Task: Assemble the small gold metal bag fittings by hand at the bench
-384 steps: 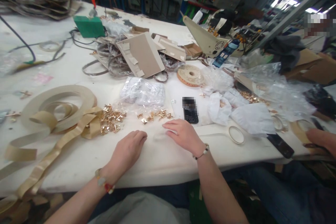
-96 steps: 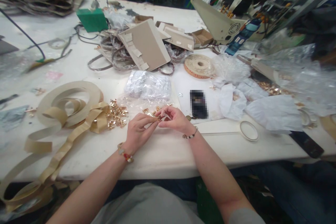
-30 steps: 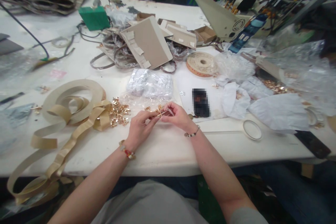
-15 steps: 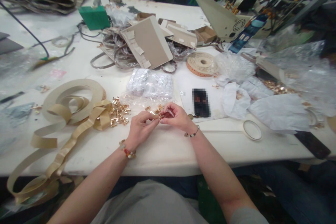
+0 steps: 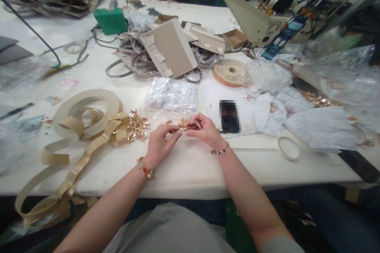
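Observation:
My left hand (image 5: 160, 144) and my right hand (image 5: 204, 129) meet just above the white table (image 5: 184, 174), fingers pinched together on a small gold metal clasp (image 5: 184, 127) held between them. A thin clear strip shows at my right fingertips. Left of my hands lies a pile of gold clasps (image 5: 135, 125). Several more loose gold clasps (image 5: 178, 121) lie just beyond my fingers. A clear bag of white pieces (image 5: 172, 95) sits behind them.
A coiled beige strap (image 5: 86, 118) trails off the table's left front edge. A phone (image 5: 228, 115), white paper (image 5: 320, 128), a tape ring (image 5: 287, 148), a perforated strap roll (image 5: 231, 72), cardboard boxes (image 5: 169, 47), a green box (image 5: 110, 20) and plastic bags (image 5: 341, 71) crowd the table.
Both hands stay pinched on the clasp, shifted slightly right and farther from me since half a second ago. Much earlier they lay flat and empty on the table.

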Demonstrator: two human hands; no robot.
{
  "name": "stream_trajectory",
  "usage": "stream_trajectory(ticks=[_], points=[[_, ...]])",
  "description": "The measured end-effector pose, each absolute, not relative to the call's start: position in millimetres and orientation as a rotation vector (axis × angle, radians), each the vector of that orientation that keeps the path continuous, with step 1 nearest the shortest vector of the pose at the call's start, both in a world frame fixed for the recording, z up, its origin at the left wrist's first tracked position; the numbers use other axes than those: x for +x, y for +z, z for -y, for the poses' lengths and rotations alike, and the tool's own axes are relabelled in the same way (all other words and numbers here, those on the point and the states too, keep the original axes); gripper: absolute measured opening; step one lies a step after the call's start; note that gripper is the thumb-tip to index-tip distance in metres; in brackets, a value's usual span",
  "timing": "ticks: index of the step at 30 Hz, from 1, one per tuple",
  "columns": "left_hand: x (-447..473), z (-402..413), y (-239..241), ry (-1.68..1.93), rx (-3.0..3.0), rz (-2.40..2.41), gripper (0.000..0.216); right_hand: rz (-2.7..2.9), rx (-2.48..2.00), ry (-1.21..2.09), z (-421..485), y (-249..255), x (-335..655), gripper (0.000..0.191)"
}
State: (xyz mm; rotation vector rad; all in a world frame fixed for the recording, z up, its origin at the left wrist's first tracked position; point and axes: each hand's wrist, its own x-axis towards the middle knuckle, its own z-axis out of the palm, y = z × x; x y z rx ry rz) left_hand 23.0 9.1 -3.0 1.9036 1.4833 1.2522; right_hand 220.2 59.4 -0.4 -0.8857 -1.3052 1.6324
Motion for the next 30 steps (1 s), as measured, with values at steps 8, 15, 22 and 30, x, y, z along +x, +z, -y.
stream_trajectory(ticks=[8, 15, 22, 30], points=[[24, -8, 0, 1.233, 1.805, -1.524, 0.015, 1.325, -0.905, 1.589, -59, 2, 220, 0.050], [24, -7, 1, 1.213, 1.781, -1.455, 0.017, 1.523, -0.905, 1.349, -54, 5, 220, 0.038], [24, -7, 3, 1.224, 1.674, -1.423, 0.024, 1.764, -0.850, 1.016, -49, 8, 219, 0.023], [27, -8, 0, 1.301, 1.711, -1.423, 0.017, 1.865, -0.766, 0.846, -49, 6, 220, 0.014]])
